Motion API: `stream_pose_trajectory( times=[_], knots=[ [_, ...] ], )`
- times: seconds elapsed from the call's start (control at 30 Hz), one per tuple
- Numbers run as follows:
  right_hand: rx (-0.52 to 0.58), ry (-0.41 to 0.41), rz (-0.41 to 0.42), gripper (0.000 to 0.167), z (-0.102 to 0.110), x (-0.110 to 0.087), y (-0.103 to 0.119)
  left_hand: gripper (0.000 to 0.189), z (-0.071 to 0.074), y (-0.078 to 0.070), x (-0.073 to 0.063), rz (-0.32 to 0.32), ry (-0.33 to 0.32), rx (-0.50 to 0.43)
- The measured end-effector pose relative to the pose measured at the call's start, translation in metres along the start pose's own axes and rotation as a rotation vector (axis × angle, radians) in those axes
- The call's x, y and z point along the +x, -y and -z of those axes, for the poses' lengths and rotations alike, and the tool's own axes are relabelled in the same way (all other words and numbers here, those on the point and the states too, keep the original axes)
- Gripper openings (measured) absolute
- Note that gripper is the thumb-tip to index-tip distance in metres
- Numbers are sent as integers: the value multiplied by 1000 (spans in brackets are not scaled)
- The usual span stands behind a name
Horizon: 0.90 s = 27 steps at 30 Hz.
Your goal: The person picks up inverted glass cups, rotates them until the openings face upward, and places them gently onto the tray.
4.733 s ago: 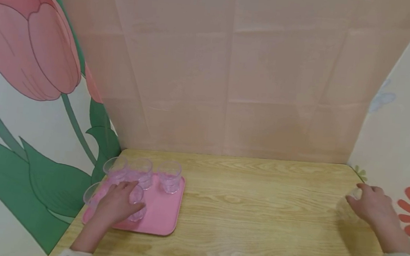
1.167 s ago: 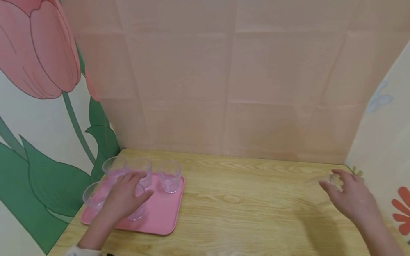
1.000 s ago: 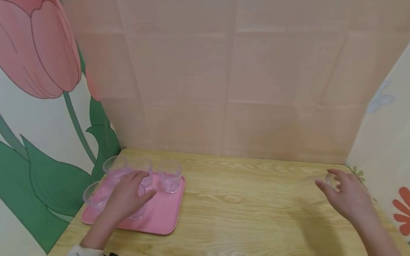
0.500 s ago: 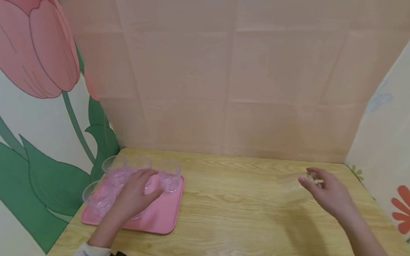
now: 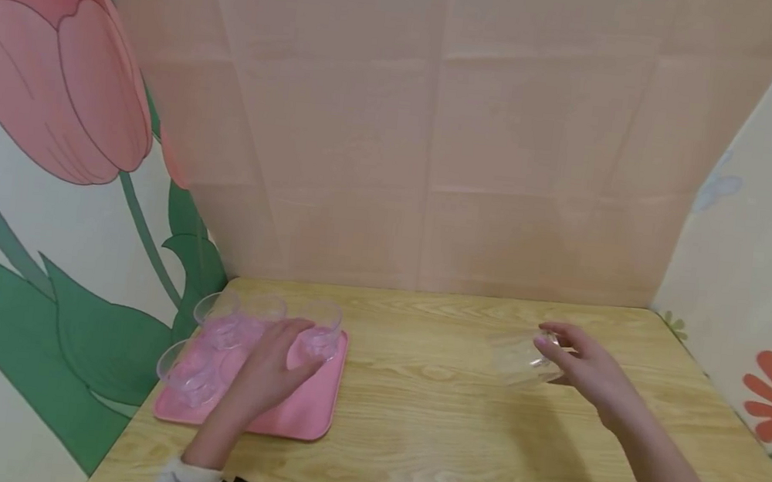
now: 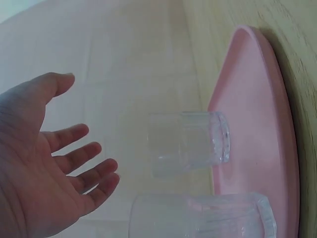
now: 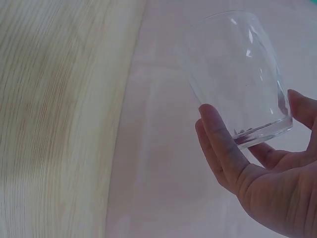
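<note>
My right hand [image 5: 593, 373] grips a clear drinking glass [image 5: 517, 356] near its base, lifted off the table. The glass lies tilted on its side, mouth pointing left; the right wrist view shows fingers and thumb around the bottom of the glass [image 7: 237, 74]. Over the pink tray [image 5: 295, 422], my left hand [image 5: 269, 365] hovers with loosely bent fingers and nothing between them. Several similar glasses stand on the tray, one at its back right corner [image 5: 321, 336], and some are partly hidden by that hand. In the left wrist view a glass [image 6: 190, 141] stands apart from the fingertips.
The tray sits at the left end of a wood-grain table [image 5: 439, 417]. A pinkish sheet [image 5: 429, 160] rises behind the table's back edge. Walls with flower pictures flank both sides, a large tulip [image 5: 60, 78] on the left.
My right hand has carried the glass leftward from the table's right edge, tipping it sideways. My left hand has shifted rightward over the tray; the tray glasses have not visibly moved.
</note>
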State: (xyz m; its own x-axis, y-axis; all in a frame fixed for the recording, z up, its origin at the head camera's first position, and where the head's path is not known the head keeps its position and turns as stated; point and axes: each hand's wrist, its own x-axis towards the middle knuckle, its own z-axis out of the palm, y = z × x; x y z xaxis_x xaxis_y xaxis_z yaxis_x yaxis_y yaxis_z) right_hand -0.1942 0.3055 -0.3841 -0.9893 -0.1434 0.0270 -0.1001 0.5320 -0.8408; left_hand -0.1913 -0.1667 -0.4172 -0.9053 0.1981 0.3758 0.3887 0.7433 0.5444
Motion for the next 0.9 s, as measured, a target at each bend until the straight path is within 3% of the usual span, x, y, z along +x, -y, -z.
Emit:
stream_pose_trajectory(
  times=[0.9],
  knots=[
    [279, 96, -52, 67, -54, 9, 27, 64, -14, -23, 4, -14, 46, -156]
  ],
)
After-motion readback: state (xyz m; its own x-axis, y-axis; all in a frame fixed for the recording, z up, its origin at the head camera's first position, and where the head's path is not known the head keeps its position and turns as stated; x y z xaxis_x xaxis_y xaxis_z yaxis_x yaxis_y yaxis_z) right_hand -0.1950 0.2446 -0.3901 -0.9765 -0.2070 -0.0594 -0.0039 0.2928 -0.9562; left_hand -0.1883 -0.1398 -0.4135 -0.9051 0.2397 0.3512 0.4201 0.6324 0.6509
